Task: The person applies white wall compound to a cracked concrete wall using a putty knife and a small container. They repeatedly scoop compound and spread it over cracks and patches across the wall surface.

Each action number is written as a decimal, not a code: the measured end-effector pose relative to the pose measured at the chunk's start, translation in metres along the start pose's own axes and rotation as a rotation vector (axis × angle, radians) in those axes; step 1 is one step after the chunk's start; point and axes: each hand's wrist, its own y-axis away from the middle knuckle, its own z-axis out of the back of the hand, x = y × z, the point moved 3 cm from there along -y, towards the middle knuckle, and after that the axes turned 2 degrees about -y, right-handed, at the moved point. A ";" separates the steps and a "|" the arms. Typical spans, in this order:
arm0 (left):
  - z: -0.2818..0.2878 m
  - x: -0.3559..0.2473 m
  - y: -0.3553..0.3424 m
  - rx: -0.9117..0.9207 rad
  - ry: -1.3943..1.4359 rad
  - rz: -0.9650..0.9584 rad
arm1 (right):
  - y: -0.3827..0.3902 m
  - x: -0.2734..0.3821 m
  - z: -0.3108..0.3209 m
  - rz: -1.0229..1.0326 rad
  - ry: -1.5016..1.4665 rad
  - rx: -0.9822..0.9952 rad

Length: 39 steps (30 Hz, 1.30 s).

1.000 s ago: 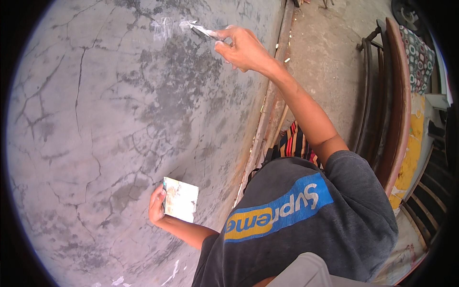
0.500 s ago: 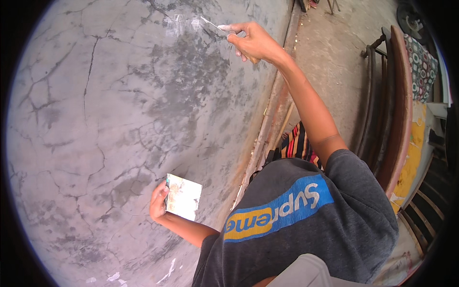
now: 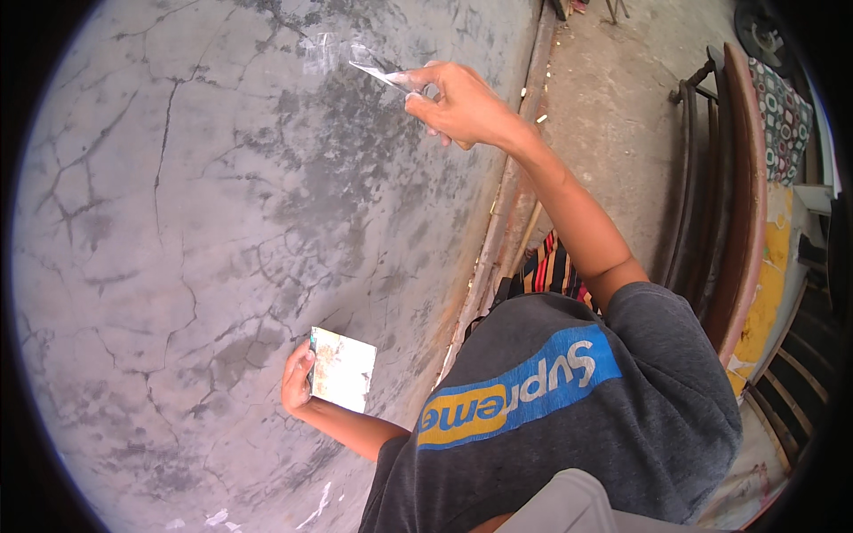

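Observation:
My right hand [image 3: 464,102] is closed around a putty knife [image 3: 377,73], its thin blade pointing left toward the cracked grey wall [image 3: 213,195]. White smears mark my fingers and the blade. Just beyond the blade, a thin streaky patch of white filler [image 3: 330,51] lies on the wall; I cannot tell whether the blade touches the surface. Nearer and lower, my left hand [image 3: 297,377] grips the left edge of a flat, squarish white board [image 3: 343,369]. Brownish stains cover part of the board's face. The fingers behind it are partly hidden.
Cracks and dark blotches run over the wall, with white dabs [image 3: 216,517] low on it. A narrow ledge [image 3: 475,284] follows its foot. To the right stand a wooden bench [image 3: 745,204] and a patterned cushion [image 3: 780,124]. Striped cloth [image 3: 555,266] shows beside my body.
My right hand and the putty knife have come slightly nearer, away from the filler patch, and the blade has turned to show more of its face. The left hand and board barely shifted.

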 end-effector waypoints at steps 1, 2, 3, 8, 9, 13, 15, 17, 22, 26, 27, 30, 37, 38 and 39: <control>-0.001 -0.002 -0.001 0.008 -0.005 0.002 | -0.002 0.000 0.004 -0.005 -0.010 -0.042; -0.004 -0.004 -0.002 0.017 -0.010 0.003 | -0.004 0.000 0.005 -0.005 -0.019 -0.086; -0.005 -0.005 -0.003 0.025 -0.015 0.005 | -0.007 -0.002 0.005 -0.006 -0.027 -0.131; 0.007 0.012 0.000 -0.075 0.035 0.026 | -0.018 -0.021 -0.014 0.156 0.001 -0.250; 0.009 0.015 0.000 -0.117 0.037 0.032 | -0.022 -0.027 -0.016 0.253 0.068 -0.308; 0.011 0.019 0.001 -0.115 0.037 0.043 | -0.026 -0.053 -0.008 0.507 0.248 -0.361; -0.003 0.004 0.001 -0.116 0.048 0.073 | -0.038 -0.077 0.009 0.681 0.372 -0.388; 0.000 0.003 -0.002 0.021 0.067 0.065 | -0.053 -0.085 0.029 0.843 0.532 -0.371; 0.006 0.015 0.007 -0.111 -0.049 0.027 | -0.095 -0.061 0.070 1.211 1.036 -0.254; 0.000 0.004 0.009 -0.112 0.020 0.102 | -0.108 -0.028 0.081 1.331 1.232 -0.099; 0.003 0.009 0.009 -0.145 0.005 0.110 | -0.112 -0.025 0.082 1.352 1.241 -0.070; 0.002 0.009 0.012 -0.185 -0.008 0.081 | -0.118 -0.020 0.080 1.375 1.252 -0.025; -0.004 0.005 0.010 -0.129 0.143 0.090 | -0.125 -0.024 0.078 1.355 1.261 -0.067; -0.005 0.002 0.010 -0.119 0.156 0.096 | -0.128 -0.029 0.083 1.345 1.271 -0.096; -0.004 0.003 0.010 -0.153 0.134 0.085 | -0.133 -0.036 0.092 1.335 1.282 -0.124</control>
